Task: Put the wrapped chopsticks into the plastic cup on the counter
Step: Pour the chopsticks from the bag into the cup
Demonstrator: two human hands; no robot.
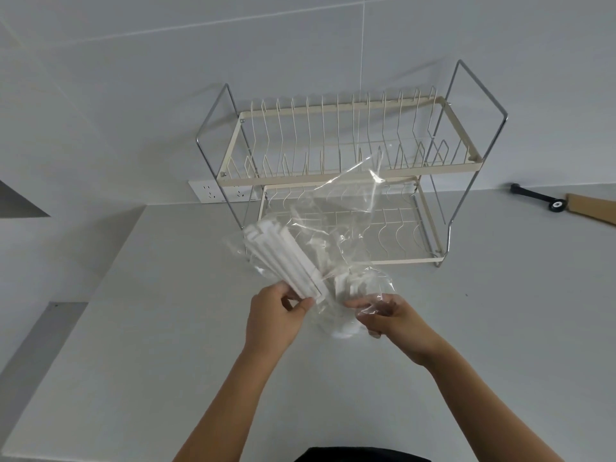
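My left hand [278, 316] grips the lower end of a bundle of white paper-wrapped chopsticks [283, 258], which fans up and to the left. A crumpled clear plastic bag [346, 201] rises over the middle of the counter. My right hand [388, 316] pinches the bag's lower edge. Behind the film, between my hands, stands a clear plastic cup [345, 315] with several white wrapped chopsticks [353, 283] upright in it. The film blurs the cup's outline.
A two-tier wire dish rack [346, 168] stands against the tiled wall just behind the bag. A wall socket [213, 191] sits left of the rack. At the far right lies a black-handled tool [536, 198] beside a brown cardboard piece [593, 208]. The grey counter [133, 361] spreads left.
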